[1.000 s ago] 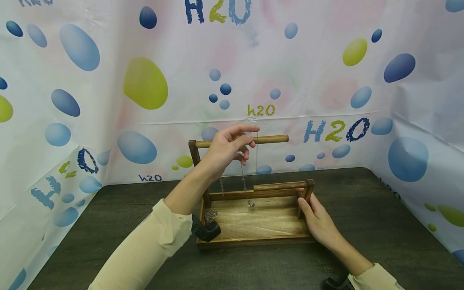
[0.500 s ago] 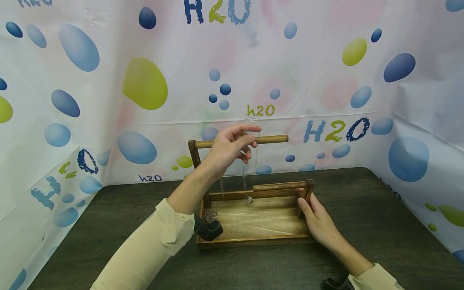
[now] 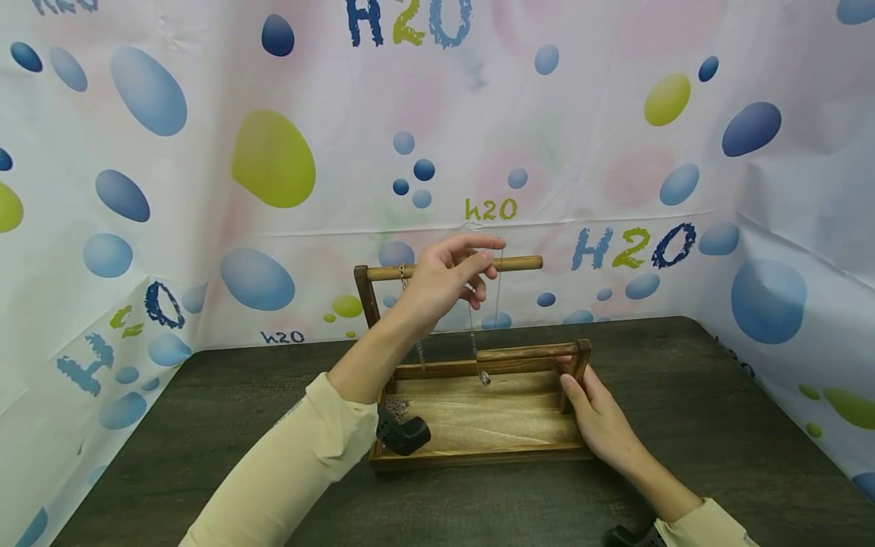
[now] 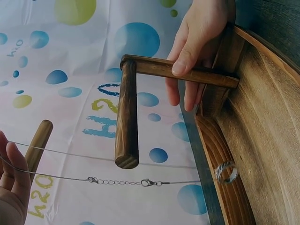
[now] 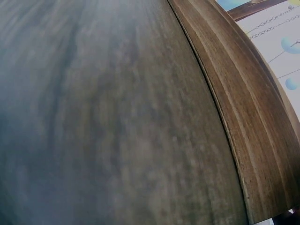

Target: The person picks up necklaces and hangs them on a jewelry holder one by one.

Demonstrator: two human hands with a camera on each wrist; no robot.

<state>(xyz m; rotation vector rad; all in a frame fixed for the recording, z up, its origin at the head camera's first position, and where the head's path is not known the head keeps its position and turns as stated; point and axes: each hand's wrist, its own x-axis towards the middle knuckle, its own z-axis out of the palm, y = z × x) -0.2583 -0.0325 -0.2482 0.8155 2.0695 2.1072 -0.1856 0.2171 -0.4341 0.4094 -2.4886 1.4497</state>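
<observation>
My left hand (image 3: 454, 277) holds a thin silver necklace (image 4: 117, 182) in front of the upper bar (image 3: 518, 264) of a wooden jewelry stand (image 3: 478, 456). One strand passes over the index fingertip; the other drops below the hand. A ring-shaped pendant (image 4: 227, 172) hangs from it, over the tray's back edge in the head view. The clasp (image 4: 149, 183) is fastened to the extender chain. My right hand (image 3: 601, 418) grips the stand's right post (image 3: 578, 372), thumb in front, fingers behind. The lower bar (image 4: 126, 117) ends free, near the strands in the left wrist view.
Another chain (image 3: 403, 273) hangs on the left part of the upper bar, partly behind my left arm. A heap of chain (image 3: 396, 408) lies in the tray's left corner. The stand rests on a dark wooden table (image 3: 273, 456). A patterned curtain (image 3: 581, 152) hangs behind.
My left hand has moved a little to the right with the necklace, and its pendant has swung along. More of the chain on the upper bar now shows. My right hand stays put.
</observation>
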